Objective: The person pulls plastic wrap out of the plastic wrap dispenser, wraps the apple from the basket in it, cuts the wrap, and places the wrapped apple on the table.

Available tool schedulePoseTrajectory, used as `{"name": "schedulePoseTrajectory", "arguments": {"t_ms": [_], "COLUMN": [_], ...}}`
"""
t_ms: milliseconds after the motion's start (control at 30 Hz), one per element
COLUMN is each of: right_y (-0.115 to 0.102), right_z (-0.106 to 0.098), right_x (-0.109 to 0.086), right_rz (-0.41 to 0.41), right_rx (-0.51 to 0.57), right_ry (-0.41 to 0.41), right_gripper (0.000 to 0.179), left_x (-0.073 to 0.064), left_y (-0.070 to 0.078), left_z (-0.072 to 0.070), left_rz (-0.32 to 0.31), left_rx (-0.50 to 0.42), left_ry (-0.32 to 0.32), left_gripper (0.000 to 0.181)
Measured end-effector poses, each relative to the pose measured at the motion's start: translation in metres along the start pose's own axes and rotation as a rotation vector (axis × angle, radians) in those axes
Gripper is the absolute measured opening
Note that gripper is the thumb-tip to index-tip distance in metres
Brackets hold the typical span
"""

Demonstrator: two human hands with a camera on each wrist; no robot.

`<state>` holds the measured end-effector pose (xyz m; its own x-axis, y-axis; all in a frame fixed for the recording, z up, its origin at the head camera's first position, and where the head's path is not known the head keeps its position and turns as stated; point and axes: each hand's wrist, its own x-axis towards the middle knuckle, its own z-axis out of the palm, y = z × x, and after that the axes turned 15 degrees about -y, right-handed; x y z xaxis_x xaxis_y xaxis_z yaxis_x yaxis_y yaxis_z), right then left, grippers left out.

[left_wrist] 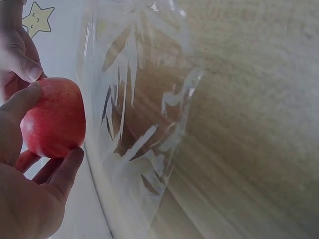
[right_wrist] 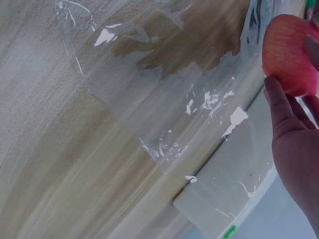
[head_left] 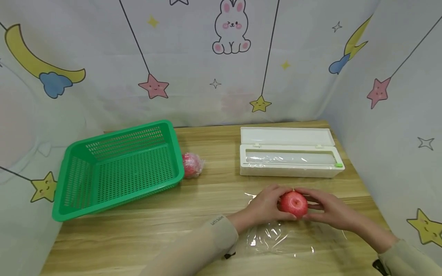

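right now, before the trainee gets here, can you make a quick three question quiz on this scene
1. True or false: the left hand and the right hand are both holding the apple.
2. What lies on the tabletop below the hands? a) a paper towel b) clear plastic film c) a plate
3. Fill in: in the head view, the wrapped fruit lies on the ____ side of the green basket.

Key: 1 true; 2 b; 3 right.

Head view's bright and pretty even, wrist views are dimmer and kinda soft, glare streaks on the plastic film (head_left: 277,237).
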<state>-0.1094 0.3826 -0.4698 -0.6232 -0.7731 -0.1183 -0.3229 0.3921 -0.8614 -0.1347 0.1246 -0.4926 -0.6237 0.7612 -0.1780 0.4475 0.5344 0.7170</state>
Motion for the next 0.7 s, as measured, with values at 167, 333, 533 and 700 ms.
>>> {"name": "schedulePoseTrajectory", "arguments": {"t_ms": [167, 333, 533, 700], "right_y": [0.005, 0.01, 0.01, 0.013], "right_z": [0.002, 0.005, 0.006, 0.006], "right_x": [0.0, -0.003, -0.003, -0.001], "right_rz": [0.011, 0.039, 0.035, 0.016], "right_rx": [-0.005, -0.01, 0.022, 0.044], "right_ry": [-0.024, -0.046, -0.046, -0.06], "right_gripper": [0.072, 0.072, 0.072, 0.072], "left_x": [0.001, -0.002, -0.003, -0.004], "left_y": [-0.004, -0.006, -0.006, -0.005], "left_z": [0.008, 0.017, 0.019, 0.019], "left_rz": [-0.009, -0.022, -0.039, -0.061], "left_rx": [-0.004, -0.007, 0.006, 0.018], "left_ry": [0.002, 0.015, 0.021, 0.019], "left_gripper": [0.076, 0.076, 0.076, 0.077]}}
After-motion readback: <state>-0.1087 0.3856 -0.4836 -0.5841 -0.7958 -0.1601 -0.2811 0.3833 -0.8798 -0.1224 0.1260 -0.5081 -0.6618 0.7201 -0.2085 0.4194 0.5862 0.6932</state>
